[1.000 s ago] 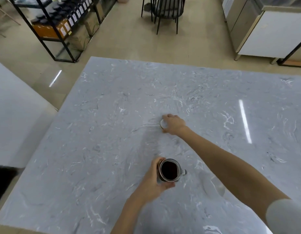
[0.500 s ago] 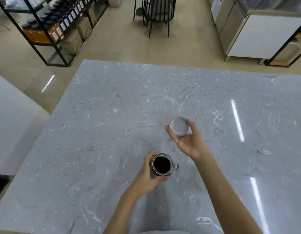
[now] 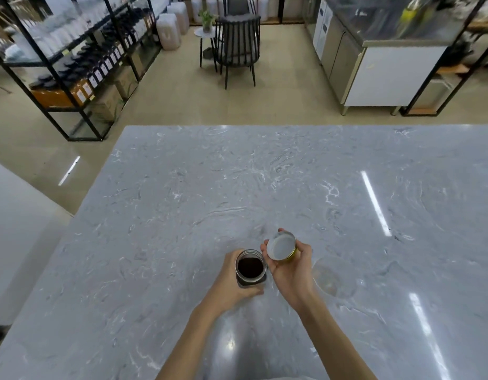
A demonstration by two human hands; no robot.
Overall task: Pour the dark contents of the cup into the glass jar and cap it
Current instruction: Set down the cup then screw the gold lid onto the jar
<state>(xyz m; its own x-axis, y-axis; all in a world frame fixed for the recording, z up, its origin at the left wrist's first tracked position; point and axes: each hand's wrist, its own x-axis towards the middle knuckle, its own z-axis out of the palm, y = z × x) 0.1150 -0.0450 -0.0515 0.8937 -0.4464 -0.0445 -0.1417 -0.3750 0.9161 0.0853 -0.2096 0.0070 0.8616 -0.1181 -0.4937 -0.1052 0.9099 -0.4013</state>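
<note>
My left fingers [image 3: 238, 257] are wrapped around the glass jar [image 3: 250, 268], which stands on the desk [image 3: 182, 215] with the dark contents already inside and its mouth open. My right fingers [image 3: 266, 249] hold the cap [image 3: 281, 246], white inside facing up, just beside the jar's rim. A second ago this cap lay farther out on the desk; now it is lifted and brought close. I judge pouring is finished, and only turning the cap over and screwing remains.

Bright even overhead light; strip glare streaks on marble table [image 3: 374, 204]; soft blur, wide-angle bending at edges.
</note>
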